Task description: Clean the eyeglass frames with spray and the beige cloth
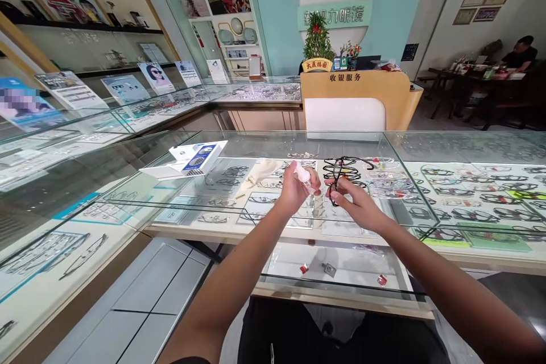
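My left hand (294, 190) is wrapped round a small clear spray bottle (303, 175) with a whitish top, held above the glass counter. Just to its right, my right hand (352, 200) grips a pair of black-framed eyeglasses (338, 170), turned on end with a temple reaching out to the right. The two hands are close together but apart. Under the glass, rows of eyeglasses lie around and below them. A cream cloth (262, 172) lies to the left of my left hand.
A white and blue folded card box (196, 160) stands on the counter at left. An open drawer (294, 264) below holds small red and grey packets. More display cases run left and right. A wooden cashier desk (358, 85) stands beyond; a person (520, 56) sits far right.
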Motion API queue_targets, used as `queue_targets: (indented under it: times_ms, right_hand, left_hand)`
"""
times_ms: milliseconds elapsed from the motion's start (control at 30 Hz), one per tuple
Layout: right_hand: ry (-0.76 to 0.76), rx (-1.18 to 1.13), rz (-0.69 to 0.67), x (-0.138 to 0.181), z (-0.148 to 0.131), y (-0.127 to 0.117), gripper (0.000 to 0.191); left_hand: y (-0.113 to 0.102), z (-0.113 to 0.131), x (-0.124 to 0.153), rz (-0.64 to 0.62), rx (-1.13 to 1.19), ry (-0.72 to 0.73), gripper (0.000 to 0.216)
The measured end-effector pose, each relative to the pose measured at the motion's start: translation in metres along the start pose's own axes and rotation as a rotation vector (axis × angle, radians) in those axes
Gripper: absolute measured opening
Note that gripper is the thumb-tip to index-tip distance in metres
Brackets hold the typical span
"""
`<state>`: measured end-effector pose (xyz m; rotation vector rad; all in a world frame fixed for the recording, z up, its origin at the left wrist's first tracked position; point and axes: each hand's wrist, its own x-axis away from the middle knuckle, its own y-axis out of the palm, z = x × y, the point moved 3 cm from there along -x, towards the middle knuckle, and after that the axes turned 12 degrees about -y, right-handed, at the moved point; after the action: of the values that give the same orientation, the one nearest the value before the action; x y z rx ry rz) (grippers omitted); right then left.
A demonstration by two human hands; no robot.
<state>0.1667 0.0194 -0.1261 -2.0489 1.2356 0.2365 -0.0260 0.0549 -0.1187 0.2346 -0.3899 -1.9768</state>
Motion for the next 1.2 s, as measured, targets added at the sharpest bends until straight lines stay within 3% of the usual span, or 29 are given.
queue_targets:
  times_ms: [100,233,333,633,767,967,1200]
  right_hand:
    - [-0.005,-0.095,-0.044,0.003,-0.007,0.004,0.044]
    - [0.007,-0.170,-0.096,0.006,-0.016,0.008,0.042]
    - [0.003,-0.222,-0.132,0.007,-0.020,0.011,0.041]
    - [0.035,-0.281,-0.164,0.011,-0.025,0.017,0.042]
    - [0.028,-0.296,-0.113,0.009,-0.026,0.011,0.040]
    - [0.048,-0.302,0.091,0.005,-0.019,-0.005,0.044]
    - [0.068,-0.294,0.086,0.003,-0.014,-0.004,0.047]
  left_hand:
    - [-0.005,-0.005,-0.002,0.138,-0.129,0.163,0.074]
    - [-0.003,-0.008,0.004,0.201,-0.394,0.198,0.073]
    - [0.003,-0.007,0.011,0.183,-0.506,0.204,0.072]
    - [0.004,-0.016,0.013,0.121,-0.442,0.102,0.069]
    - [0.007,-0.011,0.017,0.122,-0.465,0.136,0.071]
    - [0.014,-0.013,0.021,0.087,-0.657,0.179,0.067]
    - [0.013,-0.017,0.019,0.071,-0.697,0.143,0.063]
